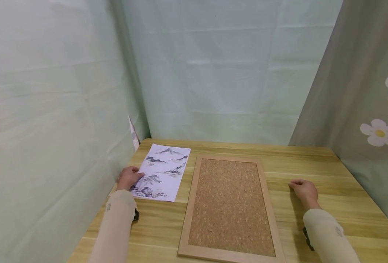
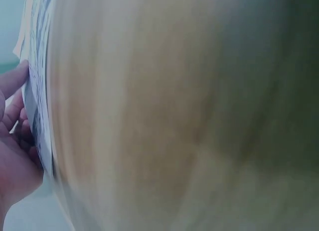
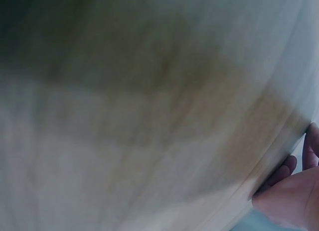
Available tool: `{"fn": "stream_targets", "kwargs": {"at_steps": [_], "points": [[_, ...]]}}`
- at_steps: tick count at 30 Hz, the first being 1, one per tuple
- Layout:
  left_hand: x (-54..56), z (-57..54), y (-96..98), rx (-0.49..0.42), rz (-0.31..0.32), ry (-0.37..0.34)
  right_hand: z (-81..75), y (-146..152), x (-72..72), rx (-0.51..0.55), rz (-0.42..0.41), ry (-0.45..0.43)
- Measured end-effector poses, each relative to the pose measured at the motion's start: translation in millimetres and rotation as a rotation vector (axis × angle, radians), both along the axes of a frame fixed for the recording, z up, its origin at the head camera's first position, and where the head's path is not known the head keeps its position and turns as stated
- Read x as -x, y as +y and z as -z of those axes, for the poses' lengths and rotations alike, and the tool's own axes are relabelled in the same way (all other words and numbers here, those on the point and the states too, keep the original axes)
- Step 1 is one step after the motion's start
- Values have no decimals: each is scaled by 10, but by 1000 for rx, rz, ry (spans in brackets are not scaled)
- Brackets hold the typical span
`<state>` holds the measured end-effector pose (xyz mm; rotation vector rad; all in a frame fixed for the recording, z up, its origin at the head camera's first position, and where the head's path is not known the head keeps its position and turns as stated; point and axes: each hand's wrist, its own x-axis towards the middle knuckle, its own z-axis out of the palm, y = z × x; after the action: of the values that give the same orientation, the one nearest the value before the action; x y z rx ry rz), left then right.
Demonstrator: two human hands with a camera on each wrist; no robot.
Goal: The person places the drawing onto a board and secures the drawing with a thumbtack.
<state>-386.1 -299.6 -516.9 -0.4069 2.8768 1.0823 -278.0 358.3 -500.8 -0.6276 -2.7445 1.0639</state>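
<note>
A white sheet of paper [image 1: 166, 171] printed with an ink landscape of mountains and trees lies at the left of the table. My left hand [image 1: 130, 177] pinches its left edge, thumb on top and fingers beneath; the left wrist view shows the sheet [image 2: 40, 81] edge-on between the thumb and fingers of that hand [image 2: 17, 136]. To the right of the sheet lies a wood-framed cork board [image 1: 231, 204]. Beyond the board's right side, my right hand [image 1: 305, 190] rests on the table with loosely bent fingers, and nothing shows in it; the right wrist view catches this hand [image 3: 294, 186] at its edge.
The wood-grain table [image 1: 299, 160] carries the sheet and the board. Pale green curtains [image 1: 220, 73] hang close behind it and on both sides. White flowers [image 1: 380, 132] are printed on the right curtain.
</note>
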Motion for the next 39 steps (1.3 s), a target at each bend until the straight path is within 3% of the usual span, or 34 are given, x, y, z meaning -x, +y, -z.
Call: {"fn": "stream_targets", "kwargs": {"at_steps": [8, 18, 25, 30, 35, 39], "points": [[28, -19, 146, -39, -34, 22, 2, -4, -23, 4, 5, -13], [86, 4, 129, -83, -30, -9, -2, -25, -48, 22, -21, -4], [56, -84, 125, -92, -44, -14, -28, -45, -45, 2, -18, 4], [58, -156, 104, -40, 2, 37, -46, -47, -49, -12, -32, 12], [67, -223, 58, -76, 42, 69, -40, -36, -40, -20, -42, 12], [57, -297, 27, -119, 58, 133, -34, -25, -33, -16, -43, 6]]}}
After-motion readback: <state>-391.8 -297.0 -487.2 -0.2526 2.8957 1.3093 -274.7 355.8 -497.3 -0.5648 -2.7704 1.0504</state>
